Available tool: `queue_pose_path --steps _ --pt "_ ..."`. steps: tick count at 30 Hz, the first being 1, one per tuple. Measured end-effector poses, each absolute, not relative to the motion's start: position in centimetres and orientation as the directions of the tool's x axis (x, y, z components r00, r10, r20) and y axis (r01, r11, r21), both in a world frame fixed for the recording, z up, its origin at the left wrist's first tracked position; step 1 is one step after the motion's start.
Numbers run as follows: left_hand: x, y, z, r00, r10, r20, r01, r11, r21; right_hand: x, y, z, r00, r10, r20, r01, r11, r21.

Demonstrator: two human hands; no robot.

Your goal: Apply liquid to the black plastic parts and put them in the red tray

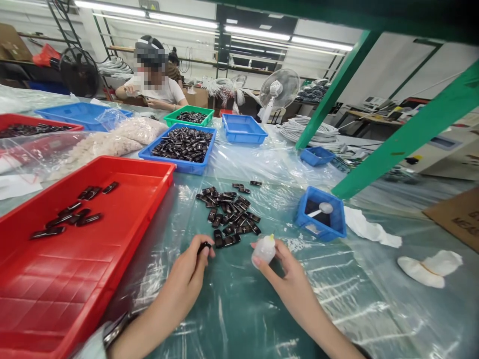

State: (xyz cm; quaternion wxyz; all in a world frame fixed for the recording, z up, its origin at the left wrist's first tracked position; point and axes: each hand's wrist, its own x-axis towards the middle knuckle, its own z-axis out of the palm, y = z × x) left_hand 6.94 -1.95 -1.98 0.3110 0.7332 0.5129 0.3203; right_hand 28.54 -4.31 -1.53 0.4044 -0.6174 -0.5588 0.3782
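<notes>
Between its fingertips, my left hand (193, 262) holds a small black part (204, 247), mostly covered by the fingers. My right hand (281, 267) is wrapped round a small translucent bottle (264, 250) with a yellowish tip pointing up. A loose pile of glossy black parts (234, 212) lies on the green, plastic-covered table (232, 304), just beyond both hands. Several more black parts (89, 193) rest in the large red tray (145, 174) at the left.
A blue tray (172, 166) full of black parts stands behind the pile. At the right are a small blue bin (325, 233) with a white spoon, white cloths (370, 230) and a slanted green beam (404, 134). A person (157, 89) sits across the table.
</notes>
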Motion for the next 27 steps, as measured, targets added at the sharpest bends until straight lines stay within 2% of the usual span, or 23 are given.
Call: queue_pose_path --steps 10,17,22,27 --pt "6.7 -2.6 -1.9 0.252 0.967 -0.032 0.492 -0.099 0.865 28.7 -5.2 -1.1 0.020 0.997 -0.074 0.369 -0.076 -0.926" --pt "5.8 -3.6 -2.3 0.277 0.949 0.154 0.414 -0.262 0.872 28.5 -6.1 -1.1 0.010 0.998 -0.064 0.382 -0.063 -0.922" --pt "4.9 -3.5 -2.3 0.335 0.918 0.212 0.401 -0.343 0.849 28.1 -6.8 -0.5 0.099 0.995 -0.010 0.394 -0.049 -0.918" --pt "4.5 -3.4 -1.9 0.348 0.891 0.292 0.367 -0.416 0.832 28.1 -7.0 -0.2 0.108 0.994 0.017 0.398 -0.028 -0.917"
